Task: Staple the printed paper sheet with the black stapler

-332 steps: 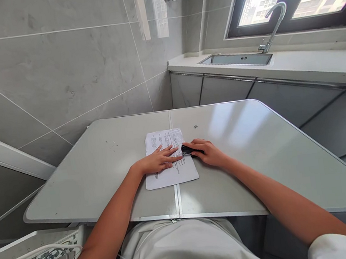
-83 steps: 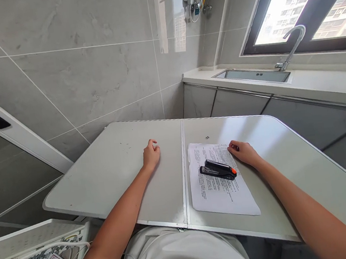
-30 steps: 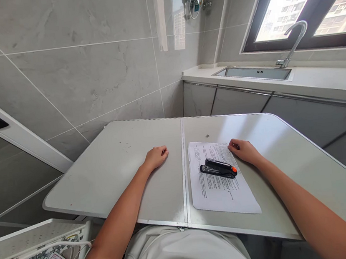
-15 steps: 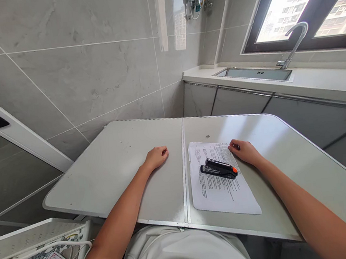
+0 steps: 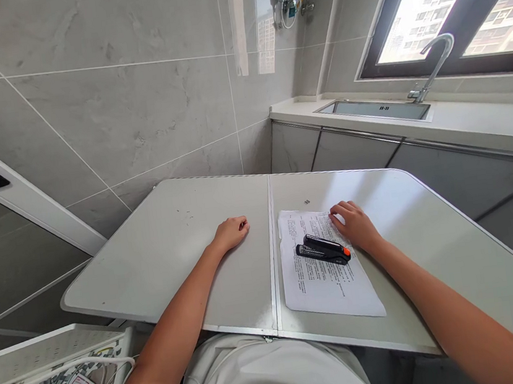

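A black stapler (image 5: 323, 250) with an orange end lies on printed sheets of paper (image 5: 316, 300) on the right half of the folding table. My right hand (image 5: 352, 222) is at the upper right corner of the sheets, fingers apart and holding nothing, just beyond the stapler's orange end. Loosely curled into a fist, my left hand (image 5: 231, 233) rests on the table's left half near the middle seam. Nothing shows inside it. A few staples (image 5: 307, 202) sit just past the top of the sheets.
Thin dark bits (image 5: 185, 214) are scattered on the left half of the table (image 5: 153, 261). Low at left stands a white rack (image 5: 69, 346) with packets and a cable. Beyond the table are a counter (image 5: 476, 118) with a sink (image 5: 377, 108) and a tap (image 5: 439, 63).
My right hand has shifted slightly left and away from me over the paper's corner, its fingers opening from a curl. My left hand, the stapler and the sheets stay put.
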`<state>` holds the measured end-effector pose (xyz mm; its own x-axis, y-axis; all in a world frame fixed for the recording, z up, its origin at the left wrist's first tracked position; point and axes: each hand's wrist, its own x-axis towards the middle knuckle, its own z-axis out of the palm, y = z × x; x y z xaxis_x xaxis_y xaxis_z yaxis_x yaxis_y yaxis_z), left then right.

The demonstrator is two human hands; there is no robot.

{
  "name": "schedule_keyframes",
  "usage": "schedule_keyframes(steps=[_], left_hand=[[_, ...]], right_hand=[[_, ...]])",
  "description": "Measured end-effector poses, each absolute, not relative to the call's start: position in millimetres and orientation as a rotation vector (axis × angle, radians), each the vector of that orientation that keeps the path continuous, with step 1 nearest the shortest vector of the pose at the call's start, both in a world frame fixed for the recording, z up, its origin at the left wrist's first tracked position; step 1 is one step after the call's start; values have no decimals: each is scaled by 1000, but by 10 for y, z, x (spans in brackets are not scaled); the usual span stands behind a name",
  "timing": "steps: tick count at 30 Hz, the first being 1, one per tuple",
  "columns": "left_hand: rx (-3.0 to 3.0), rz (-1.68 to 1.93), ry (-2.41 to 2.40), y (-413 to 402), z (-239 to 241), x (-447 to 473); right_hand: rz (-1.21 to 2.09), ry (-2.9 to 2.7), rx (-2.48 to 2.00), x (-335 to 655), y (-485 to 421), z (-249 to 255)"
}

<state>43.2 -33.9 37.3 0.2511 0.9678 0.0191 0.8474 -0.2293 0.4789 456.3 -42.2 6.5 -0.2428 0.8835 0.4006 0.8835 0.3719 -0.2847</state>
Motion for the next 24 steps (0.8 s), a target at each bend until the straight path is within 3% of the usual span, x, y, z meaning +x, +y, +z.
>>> schedule_keyframes(steps=[7,24], left_hand=[[2146,458,1661,-327,347,421],[2131,473,1682,-293,294,422]], right_hand=[[376,-2554,-1149,4152,-428,-60],[379,-2692,-1002,3672,-618,-112]])
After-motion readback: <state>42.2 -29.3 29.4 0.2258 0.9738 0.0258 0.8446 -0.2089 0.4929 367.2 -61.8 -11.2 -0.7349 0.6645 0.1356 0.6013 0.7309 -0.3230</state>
